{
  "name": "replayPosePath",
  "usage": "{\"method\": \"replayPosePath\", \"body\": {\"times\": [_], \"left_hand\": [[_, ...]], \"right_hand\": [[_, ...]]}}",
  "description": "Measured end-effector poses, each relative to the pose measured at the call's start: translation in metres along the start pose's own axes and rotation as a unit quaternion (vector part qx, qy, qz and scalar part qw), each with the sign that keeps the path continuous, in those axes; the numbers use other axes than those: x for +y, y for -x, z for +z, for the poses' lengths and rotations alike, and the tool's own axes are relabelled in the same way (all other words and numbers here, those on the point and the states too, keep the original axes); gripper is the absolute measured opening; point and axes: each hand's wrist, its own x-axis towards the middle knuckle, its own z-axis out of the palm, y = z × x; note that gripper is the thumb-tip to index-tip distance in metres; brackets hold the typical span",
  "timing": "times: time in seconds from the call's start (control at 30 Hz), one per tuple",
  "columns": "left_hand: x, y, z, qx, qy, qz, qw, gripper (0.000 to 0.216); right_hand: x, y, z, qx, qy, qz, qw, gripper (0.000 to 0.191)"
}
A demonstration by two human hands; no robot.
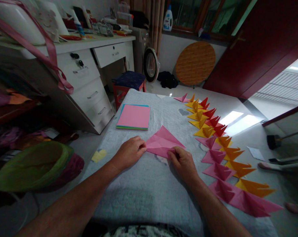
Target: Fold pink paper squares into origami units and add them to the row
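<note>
A pink sheet of origami paper (162, 140) with crease lines lies on the cloth-covered table (139, 187), its far corner pointing away from me. My left hand (131, 149) pinches its left corner between thumb and fingers. At the near right edge, my right hand (182, 161) has its fingers closed on the same paper. Beyond my left hand sits a stack of square paper (134, 117), pink on top with blue and green edges showing. Along the right side of the table stand rows of folded paper cranes, pink (214, 156), yellow (198, 115), red (214, 121) and orange (240, 164).
A green-lined waste bin (33, 164) stands on the floor at the left, below a white desk with drawers (77, 72). A red stool (129, 82) is behind the table's far left corner. Farther back are an open washing machine door (151, 65) and a round wooden tabletop (195, 63).
</note>
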Motion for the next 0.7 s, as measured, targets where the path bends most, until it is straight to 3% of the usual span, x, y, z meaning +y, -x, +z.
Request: {"method": "replayPosePath", "body": {"times": [0.13, 0.37, 0.57, 0.7], "left_hand": [[0.001, -0.002, -0.002, -0.007, 0.0, -0.003, 1.0, 0.015], [0.001, 0.0, -0.002, -0.019, -0.014, 0.01, 1.0, 0.01], [0.0, -0.001, -0.005, -0.033, -0.006, 0.021, 0.999, 0.012], [0.0, -0.001, -0.005, -0.032, -0.004, 0.018, 0.999, 0.011]], "right_hand": [[0.0, 0.0, 0.0, 0.009, 0.03, 0.005, 0.999, 0.022], [-0.007, 0.0, -0.002, -0.054, 0.016, -0.072, 0.996, 0.019], [-0.01, 0.001, -0.004, -0.069, -0.013, -0.069, 0.995, 0.012], [-0.009, 0.002, -0.004, -0.069, -0.043, -0.086, 0.993, 0.019]]}}
